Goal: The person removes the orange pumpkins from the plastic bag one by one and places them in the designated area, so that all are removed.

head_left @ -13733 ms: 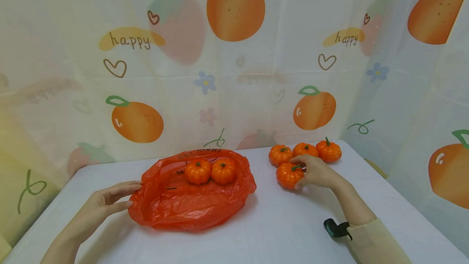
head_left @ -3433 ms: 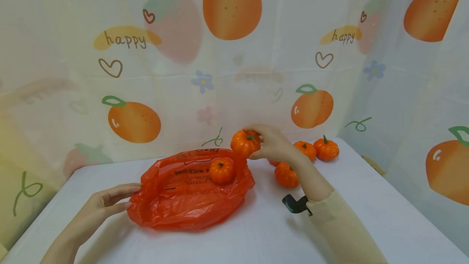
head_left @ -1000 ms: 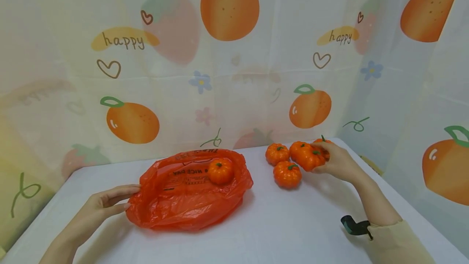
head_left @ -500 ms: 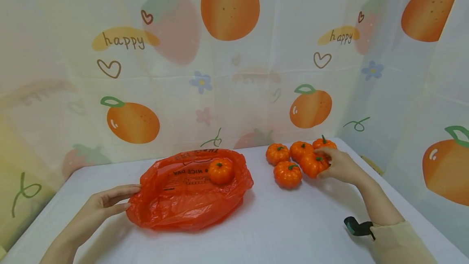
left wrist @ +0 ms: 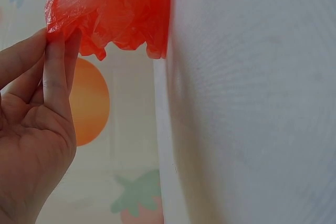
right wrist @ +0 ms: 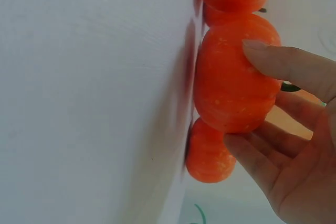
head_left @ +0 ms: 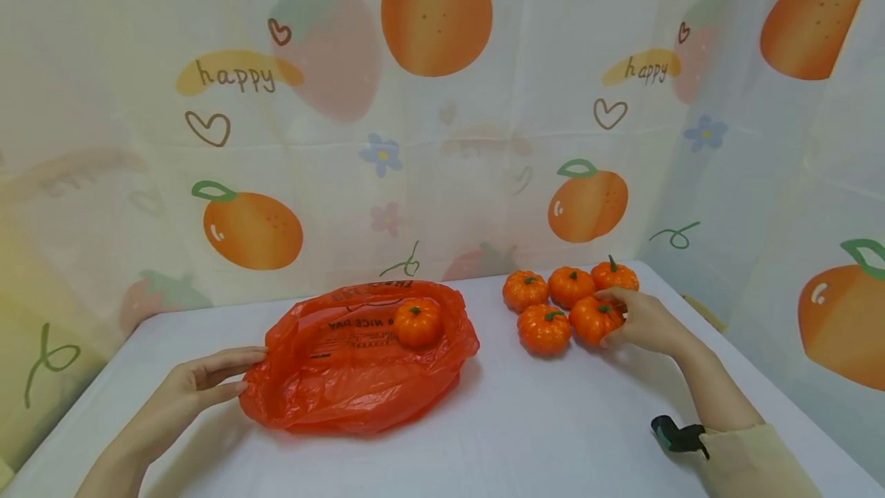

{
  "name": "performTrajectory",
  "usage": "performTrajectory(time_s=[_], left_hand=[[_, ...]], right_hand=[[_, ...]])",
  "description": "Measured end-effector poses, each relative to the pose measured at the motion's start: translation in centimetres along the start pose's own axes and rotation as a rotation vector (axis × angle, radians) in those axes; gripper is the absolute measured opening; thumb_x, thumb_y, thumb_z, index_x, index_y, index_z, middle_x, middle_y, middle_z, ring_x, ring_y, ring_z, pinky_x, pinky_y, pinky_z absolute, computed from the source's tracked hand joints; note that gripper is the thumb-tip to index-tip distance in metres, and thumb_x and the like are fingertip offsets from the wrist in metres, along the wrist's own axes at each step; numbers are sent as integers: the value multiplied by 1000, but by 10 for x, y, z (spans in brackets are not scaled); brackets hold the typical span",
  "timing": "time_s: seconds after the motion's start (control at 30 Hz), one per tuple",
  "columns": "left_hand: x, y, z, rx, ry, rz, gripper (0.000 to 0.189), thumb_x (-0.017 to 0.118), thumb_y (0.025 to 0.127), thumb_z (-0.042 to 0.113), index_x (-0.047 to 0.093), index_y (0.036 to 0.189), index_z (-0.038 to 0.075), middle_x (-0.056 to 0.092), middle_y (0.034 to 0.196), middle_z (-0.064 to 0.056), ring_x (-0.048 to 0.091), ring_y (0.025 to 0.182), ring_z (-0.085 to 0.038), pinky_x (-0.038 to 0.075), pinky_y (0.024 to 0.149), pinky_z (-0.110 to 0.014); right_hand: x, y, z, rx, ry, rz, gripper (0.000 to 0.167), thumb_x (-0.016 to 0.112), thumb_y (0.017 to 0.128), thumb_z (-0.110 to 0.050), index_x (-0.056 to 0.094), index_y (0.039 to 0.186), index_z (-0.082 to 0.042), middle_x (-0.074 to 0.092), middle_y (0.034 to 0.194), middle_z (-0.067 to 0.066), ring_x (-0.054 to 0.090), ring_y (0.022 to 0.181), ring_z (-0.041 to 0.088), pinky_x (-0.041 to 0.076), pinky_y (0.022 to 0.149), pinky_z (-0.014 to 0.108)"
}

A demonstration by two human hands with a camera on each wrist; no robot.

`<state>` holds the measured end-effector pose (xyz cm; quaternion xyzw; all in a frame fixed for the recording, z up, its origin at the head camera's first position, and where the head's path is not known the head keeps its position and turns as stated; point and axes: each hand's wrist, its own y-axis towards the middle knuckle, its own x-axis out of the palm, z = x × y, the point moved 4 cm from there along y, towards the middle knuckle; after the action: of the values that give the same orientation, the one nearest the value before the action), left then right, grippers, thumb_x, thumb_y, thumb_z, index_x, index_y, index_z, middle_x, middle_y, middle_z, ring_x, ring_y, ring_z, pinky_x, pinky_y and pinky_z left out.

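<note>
My left hand (head_left: 190, 390) pinches the left rim of a red plastic bag (head_left: 359, 398), which lies on the table with its mouth held wide. In the left wrist view, thumb and fingers (left wrist: 54, 72) meet at the bag's edge (left wrist: 113, 9). One small orange pumpkin (head_left: 418, 323) with a green stem sits inside the bag, toward its right end. On the right of the table, my right hand (head_left: 646, 321) grips another pumpkin (head_left: 593, 321) from its right side. The right wrist view shows the thumb on one face of this pumpkin (right wrist: 233, 77) and fingers on the other, close to the tabletop.
Several more pumpkins stand grouped around the held one: one at front (head_left: 544, 330), others behind (head_left: 525, 290) and at the back right (head_left: 614, 277). A white cloth covers the table (head_left: 512, 421). Behind rises a fruit-printed curtain (head_left: 470, 198). A dark wrist device (head_left: 677, 436) hangs by the right sleeve.
Earlier the bag held two pumpkins; now one. My right hand carried a pumpkin from over the bag's right rim to the group on the right and lowered it there. The left hand stayed put.
</note>
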<state>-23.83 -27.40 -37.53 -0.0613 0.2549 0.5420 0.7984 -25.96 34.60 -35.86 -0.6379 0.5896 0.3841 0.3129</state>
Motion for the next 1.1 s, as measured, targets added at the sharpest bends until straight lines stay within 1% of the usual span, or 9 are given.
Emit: performTrajectory(time_s=[0.27,0.43,0.9,1.1], left_hand=[[0,-1,-1,-2,-4,0,38,57,98,8,56,134,-5,64,127,26,57,115,16,52,86,-11],[0,-1,0,4,3,3,37,57,98,8,56,134,-4,64,128,26,56,116,17,51,86,-11],[0,-1,0,15,0,-1,37,57,98,7,56,133,-5,65,127,26,58,115,15,51,86,-11],[0,-1,0,6,4,2,38,57,98,8,56,133,-4,66,125,24,60,113,14,52,85,-12]], right_hand=[[3,2,5,16,-5,-12,72,84,72,-20,54,135,-2,59,133,26,54,118,43,48,95,64],[3,1,4,11,-3,-12,71,84,72,-19,55,135,-2,59,132,26,54,117,43,48,95,64],[5,-2,5,17,15,-16,72,85,74,-24,54,135,-2,60,129,25,56,114,40,52,93,59],[6,-2,4,19,26,-22,71,85,74,-23,54,135,-3,61,128,24,56,112,38,54,91,55]])
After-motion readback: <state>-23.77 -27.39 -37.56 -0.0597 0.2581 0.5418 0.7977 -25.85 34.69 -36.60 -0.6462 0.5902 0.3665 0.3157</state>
